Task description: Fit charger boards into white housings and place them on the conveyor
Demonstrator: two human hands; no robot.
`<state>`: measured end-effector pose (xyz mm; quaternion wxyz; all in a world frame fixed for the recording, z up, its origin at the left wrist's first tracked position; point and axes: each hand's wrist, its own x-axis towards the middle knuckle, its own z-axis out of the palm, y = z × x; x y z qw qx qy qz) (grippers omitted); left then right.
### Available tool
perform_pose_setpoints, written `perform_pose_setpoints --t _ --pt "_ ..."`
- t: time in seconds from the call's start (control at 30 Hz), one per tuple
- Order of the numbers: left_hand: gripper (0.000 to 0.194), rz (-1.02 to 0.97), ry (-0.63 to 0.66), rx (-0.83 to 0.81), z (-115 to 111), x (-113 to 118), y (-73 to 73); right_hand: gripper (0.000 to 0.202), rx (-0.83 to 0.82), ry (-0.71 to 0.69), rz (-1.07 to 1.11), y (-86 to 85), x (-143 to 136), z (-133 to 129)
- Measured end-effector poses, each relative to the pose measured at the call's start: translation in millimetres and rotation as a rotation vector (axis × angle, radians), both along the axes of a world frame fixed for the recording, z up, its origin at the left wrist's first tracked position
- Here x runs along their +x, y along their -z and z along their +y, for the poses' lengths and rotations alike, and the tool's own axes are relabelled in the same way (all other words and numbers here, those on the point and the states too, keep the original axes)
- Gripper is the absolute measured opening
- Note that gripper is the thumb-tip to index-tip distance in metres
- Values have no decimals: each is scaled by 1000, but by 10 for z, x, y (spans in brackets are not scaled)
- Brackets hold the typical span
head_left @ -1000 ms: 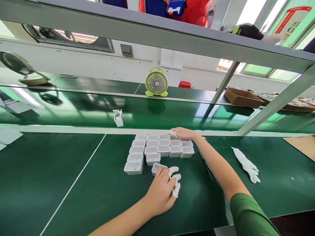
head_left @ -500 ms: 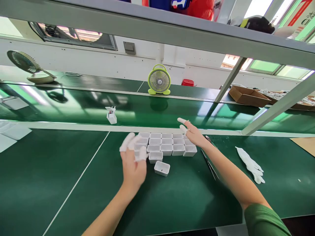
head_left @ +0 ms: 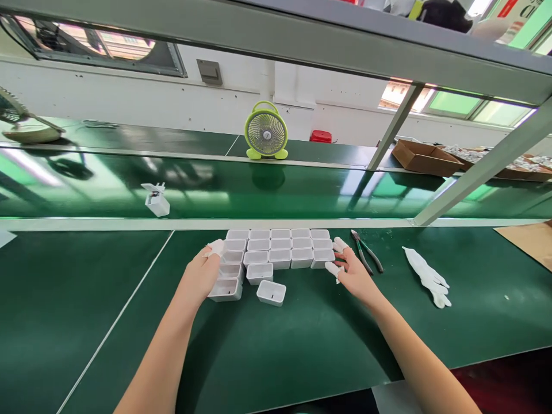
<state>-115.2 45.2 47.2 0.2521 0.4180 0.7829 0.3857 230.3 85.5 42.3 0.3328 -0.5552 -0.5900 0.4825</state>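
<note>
Several small white open boxes (head_left: 280,257) stand in tight rows on the green table. My left hand (head_left: 202,270), with white covers on its fingertips, rests against the left side of this group. At the right end of the rows, my right hand (head_left: 351,273) is beside the boxes with thumb and fingers apart, its fingertips also covered in white. One white box (head_left: 271,293) sits at an angle in front of the rows, with a small dark mark inside. The fingers of my left hand are partly hidden.
Green-handled pliers (head_left: 366,253) and a white glove (head_left: 426,276) lie to the right. Behind, a white box with a raised lid (head_left: 157,201) is on the glossy green strip, and a green fan (head_left: 266,133) stands farther back. A slanted grey post (head_left: 478,167) rises at the right.
Both hands have come down to the two ends of the box group. The left moved left and uncovered the left column; the right moved lower. The camera view has shifted.
</note>
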Motion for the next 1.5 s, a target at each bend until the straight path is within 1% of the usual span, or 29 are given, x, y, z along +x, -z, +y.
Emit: perform_pose_setpoints --t 0.03,0.13,0.33,0.5,0.77,0.97,1.03,1.17,1.5 --pt "20 2 8 -30 -6 10 -17 91 12 -4 -30 12 -2 -26" --pt "17 23 -7 -88 -17 56 -65 80 34 0 -71 42 -20 -84" --pt "19 88 -48 -100 -25 156 -136 69 88 34 -55 152 -43 -45" --pt "23 126 -55 -113 -12 157 -151 63 154 52 -81 228 -40 -1" --pt "22 144 -62 -120 -3 106 -141 57 158 66 -86 214 -27 21" --pt "16 157 -82 -149 -6 86 -138 59 138 63 -96 174 -17 30" --pt "17 169 -93 -160 -4 82 -142 60 122 65 -95 161 -14 36" --pt "19 185 -98 -160 -6 91 -153 61 112 60 -85 153 -13 41" --pt "15 216 -80 -136 -28 148 -179 59 145 43 -97 190 4 27"
